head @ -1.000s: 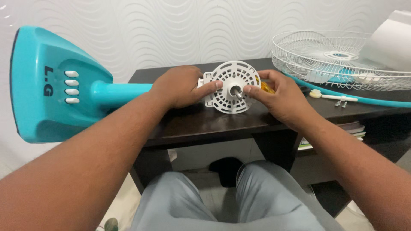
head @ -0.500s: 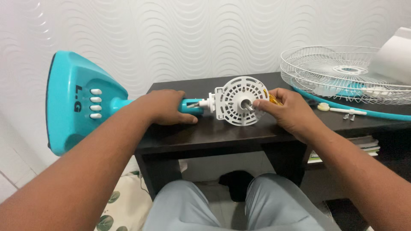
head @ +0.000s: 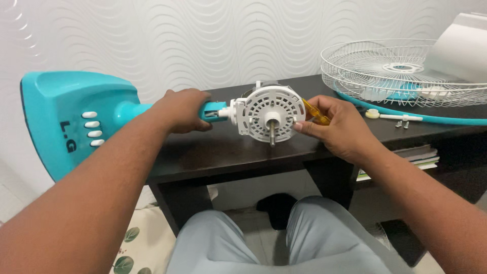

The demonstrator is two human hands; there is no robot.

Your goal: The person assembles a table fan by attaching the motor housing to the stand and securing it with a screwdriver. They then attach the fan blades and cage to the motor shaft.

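Note:
A fan lies sideways on the dark table, its turquoise base hanging off the left edge. My left hand is wrapped around the turquoise neck just left of the white round motor housing. A metal shaft sticks out of the housing's middle. My right hand touches the housing's right rim with its fingertips and holds a yellow-handled screwdriver, whose tip is hidden behind the housing.
A white wire fan grille rests on the table's back right, with a turquoise rim, a small white knob and screws beside it. Books sit on a lower shelf. My knees are under the table edge.
The view has shifted right and closer. My left hand slid from the housing onto the turquoise neck. My right hand stays at the housing's right side with the screwdriver.

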